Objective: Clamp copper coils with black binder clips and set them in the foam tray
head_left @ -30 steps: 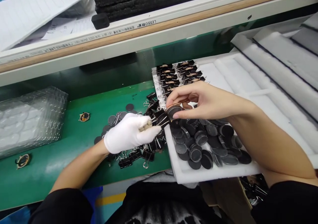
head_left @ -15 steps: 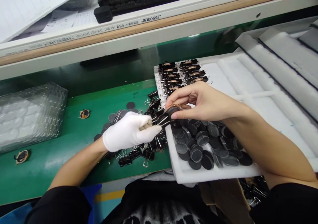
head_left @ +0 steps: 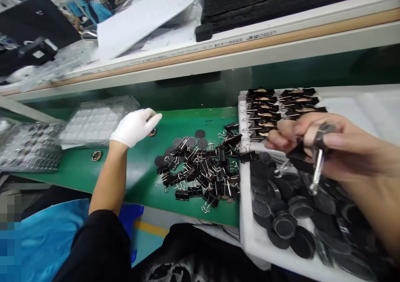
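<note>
My left hand [head_left: 134,128], in a white glove, reaches over the left part of the green table. Thumb and fingers are apart, with nothing seen between them. Just past its fingertips lies a small gold-rimmed watch case [head_left: 152,133], partly covered by the hand. Blurred by motion, my bare right hand [head_left: 331,144] grips a black binder clip [head_left: 300,157] with silver handles, above the white foam tray [head_left: 246,228]. Whether the clip has a watch case in its jaws I cannot make out. Behind that hand, clips closed on gold-edged pieces [head_left: 265,107] stand in two columns.
Loose binder clips [head_left: 203,171] and grey discs [head_left: 200,134] are heaped mid-table. Many dark discs [head_left: 284,223] fill the tray's front. Another watch case [head_left: 96,155] lies at left, near stacked clear plastic trays [head_left: 93,123]. A shelf edge [head_left: 200,61] crosses behind; a blue-clothed person [head_left: 50,240] is at left.
My hands have parted. The left has let go of the clip and moved left to a watch case; the right has moved right over the tray with the clip. The view has swung left.
</note>
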The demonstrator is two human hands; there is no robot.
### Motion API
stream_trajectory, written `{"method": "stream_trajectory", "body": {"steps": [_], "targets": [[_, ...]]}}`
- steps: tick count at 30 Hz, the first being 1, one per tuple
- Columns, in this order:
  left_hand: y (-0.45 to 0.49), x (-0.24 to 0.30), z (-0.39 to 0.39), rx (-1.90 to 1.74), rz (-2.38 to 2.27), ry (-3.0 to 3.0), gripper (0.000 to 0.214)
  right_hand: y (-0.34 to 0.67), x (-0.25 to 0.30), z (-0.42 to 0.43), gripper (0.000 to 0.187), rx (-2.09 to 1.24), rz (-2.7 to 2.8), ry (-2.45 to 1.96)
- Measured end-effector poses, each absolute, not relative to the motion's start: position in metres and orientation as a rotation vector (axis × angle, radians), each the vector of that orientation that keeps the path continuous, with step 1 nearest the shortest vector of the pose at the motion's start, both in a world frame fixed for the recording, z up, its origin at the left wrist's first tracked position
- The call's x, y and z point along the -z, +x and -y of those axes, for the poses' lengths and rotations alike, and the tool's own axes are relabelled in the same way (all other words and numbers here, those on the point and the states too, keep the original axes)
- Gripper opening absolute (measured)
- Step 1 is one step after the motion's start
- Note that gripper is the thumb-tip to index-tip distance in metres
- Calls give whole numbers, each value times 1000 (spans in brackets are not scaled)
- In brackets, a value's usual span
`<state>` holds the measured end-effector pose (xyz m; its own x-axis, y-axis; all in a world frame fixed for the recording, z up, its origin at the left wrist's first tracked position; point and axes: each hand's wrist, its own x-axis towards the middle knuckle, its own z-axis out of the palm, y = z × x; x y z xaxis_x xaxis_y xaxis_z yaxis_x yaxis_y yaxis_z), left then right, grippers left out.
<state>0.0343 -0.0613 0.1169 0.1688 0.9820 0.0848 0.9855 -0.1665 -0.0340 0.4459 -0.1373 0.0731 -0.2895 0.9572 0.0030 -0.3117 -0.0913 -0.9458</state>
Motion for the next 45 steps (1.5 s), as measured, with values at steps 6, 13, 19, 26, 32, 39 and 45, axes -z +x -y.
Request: {"method": "stream_trajectory", "body": {"steps": [6,13,19,26,32,39,45], "targets": [[-45,-57,54,-71,2012,-2359,82,435,-75,134,42,-1649,903,-1093],[-31,-45,49,-116,2007,-2441,61,428,-66,130,36,-1604,851,-1170],[41,-68,80,53,1783,-2604,56,428,-69,135,41,-1626,978,-1118],[105,-69,66,-221,1823,-2741,44,427,-70,135,38,-1666,1019,-1086],[97,-97,51,39,1735,-2915,23,428,-73,138,38,-1645,1172,-940],[137,-111,93,990,1491,-3128,31,417,-71,142,24,-1507,1626,-835],[170,-100,113,1071,1238,-3372,38,418,-72,148,19,-1281,1701,-702]]}}
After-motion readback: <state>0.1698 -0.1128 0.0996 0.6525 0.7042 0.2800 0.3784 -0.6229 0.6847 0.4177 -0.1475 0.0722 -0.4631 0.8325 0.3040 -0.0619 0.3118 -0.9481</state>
